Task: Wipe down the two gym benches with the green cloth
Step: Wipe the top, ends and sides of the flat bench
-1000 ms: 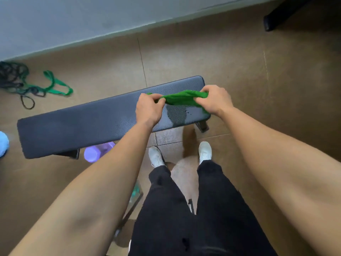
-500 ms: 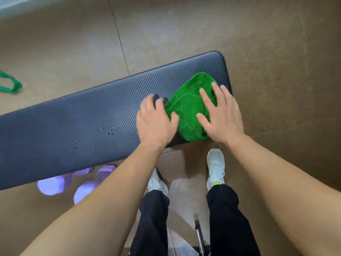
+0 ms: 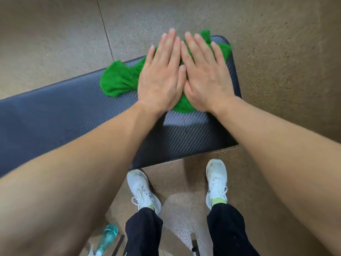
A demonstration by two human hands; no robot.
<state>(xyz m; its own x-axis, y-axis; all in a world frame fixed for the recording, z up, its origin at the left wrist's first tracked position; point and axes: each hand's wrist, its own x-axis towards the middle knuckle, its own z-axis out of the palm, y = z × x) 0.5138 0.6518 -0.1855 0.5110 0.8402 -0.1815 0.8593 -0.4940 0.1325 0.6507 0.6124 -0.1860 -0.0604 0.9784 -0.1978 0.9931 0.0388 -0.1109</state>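
Observation:
One dark, textured gym bench (image 3: 55, 115) runs from the left edge to the right of centre, and I stand at its right end. The green cloth (image 3: 118, 82) lies spread on the pad near the far right corner, with a lobe sticking out to the left. My left hand (image 3: 162, 74) and my right hand (image 3: 204, 74) lie flat on the cloth side by side, palms down, fingers straight and pointing away from me. Neither hand grips the cloth. A second bench is not in view.
Brown speckled floor surrounds the bench. My white shoes (image 3: 143, 189) stand just in front of its near edge. A teal-capped bottle (image 3: 108, 235) lies on the floor at the bottom left, beside thin metal bars.
The cloth went from being held stretched between both hands above the bench to lying on the pad. Both hands have flattened on it and pushed it toward the far right corner.

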